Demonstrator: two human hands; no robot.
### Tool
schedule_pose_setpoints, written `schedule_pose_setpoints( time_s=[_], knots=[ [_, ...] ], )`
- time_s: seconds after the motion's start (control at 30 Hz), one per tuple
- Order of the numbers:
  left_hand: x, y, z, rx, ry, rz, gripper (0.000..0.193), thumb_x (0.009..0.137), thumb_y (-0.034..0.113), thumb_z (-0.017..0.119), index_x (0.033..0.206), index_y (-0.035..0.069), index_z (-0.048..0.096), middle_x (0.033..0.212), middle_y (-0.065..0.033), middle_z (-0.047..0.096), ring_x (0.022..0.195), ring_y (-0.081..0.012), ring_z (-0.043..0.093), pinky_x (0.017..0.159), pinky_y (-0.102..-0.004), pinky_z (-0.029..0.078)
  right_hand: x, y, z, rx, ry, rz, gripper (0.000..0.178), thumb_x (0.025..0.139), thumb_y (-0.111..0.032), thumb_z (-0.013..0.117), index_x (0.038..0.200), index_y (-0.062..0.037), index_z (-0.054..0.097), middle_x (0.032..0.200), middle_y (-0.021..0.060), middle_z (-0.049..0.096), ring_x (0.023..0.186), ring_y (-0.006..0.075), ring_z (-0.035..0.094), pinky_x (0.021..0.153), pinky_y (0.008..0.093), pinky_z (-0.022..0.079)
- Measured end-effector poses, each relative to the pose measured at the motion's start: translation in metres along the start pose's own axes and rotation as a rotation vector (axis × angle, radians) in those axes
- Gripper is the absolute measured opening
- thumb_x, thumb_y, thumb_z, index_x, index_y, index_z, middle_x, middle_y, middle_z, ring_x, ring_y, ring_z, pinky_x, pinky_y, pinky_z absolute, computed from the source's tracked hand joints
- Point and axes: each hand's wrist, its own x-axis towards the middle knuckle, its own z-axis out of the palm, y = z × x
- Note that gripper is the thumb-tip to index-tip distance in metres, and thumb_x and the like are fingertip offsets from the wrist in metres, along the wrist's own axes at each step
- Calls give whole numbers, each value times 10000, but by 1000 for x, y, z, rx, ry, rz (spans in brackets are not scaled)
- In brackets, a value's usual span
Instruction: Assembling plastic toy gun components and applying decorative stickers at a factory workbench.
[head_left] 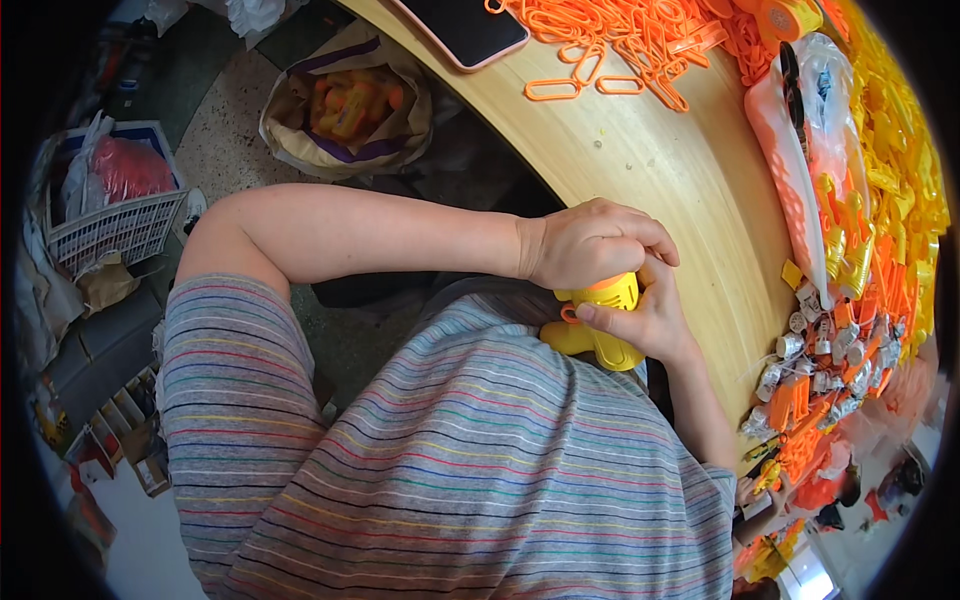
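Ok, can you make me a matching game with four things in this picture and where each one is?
Things:
1. yellow toy
2. phone
3. orange loops
4. paper bag

Places:
A. on the floor, beside the table
B. held between both hands, the left hand on top and the right hand below
C. flat on the table at its far edge
D. heaped on the table, to the right of the phone

Pairs: 1-B, 2-C, 3-D, 4-A
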Motion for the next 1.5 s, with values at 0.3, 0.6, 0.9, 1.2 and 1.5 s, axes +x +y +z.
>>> schedule_pose_setpoints(
  time_s=[0.3,0.6,0.9,1.2,1.5],
  knots=[
    [-4,4,6,-4,4,121,363,815,104,402,1109,-34,566,1095,-180,573,1035,-288,562,919,-354,433,-6,6,-2,-209,-16,-134,550,632,-180,813,1066,50,566,980,118,631,906,199,623,797,320,509],
    [27,17,-9,-100,58,64,189,803,104,583,946,-9,632,981,-104,595,922,-177,575,825,-303,454,3,10,-21,198,133,-153,550,640,-135,803,1112,-7,551,1041,67,601,985,189,590,866,319,479],
    [23,22,-21,-464,597,23,88,858,72,567,917,9,587,888,-62,607,819,-139,599,734,-268,479,1,-6,-17,213,193,-176,689,615,-200,821,1181,5,484,1059,79,592,986,182,583,881,322,457],
    [-6,46,-38,-73,195,-3,342,737,64,742,1053,7,625,886,-49,575,850,-108,552,768,-236,436,-8,-23,-19,-230,395,-554,703,564,-56,795,1161,-6,427,1061,122,560,964,195,585,845,316,474],
    [-4,47,-26,231,362,124,214,689,38,770,855,25,637,893,-34,575,795,-119,562,700,-245,446,0,-13,-14,-348,557,-663,725,560,5,765,1162,-23,361,1055,136,520,917,208,572,816,308,474]
  ],
)
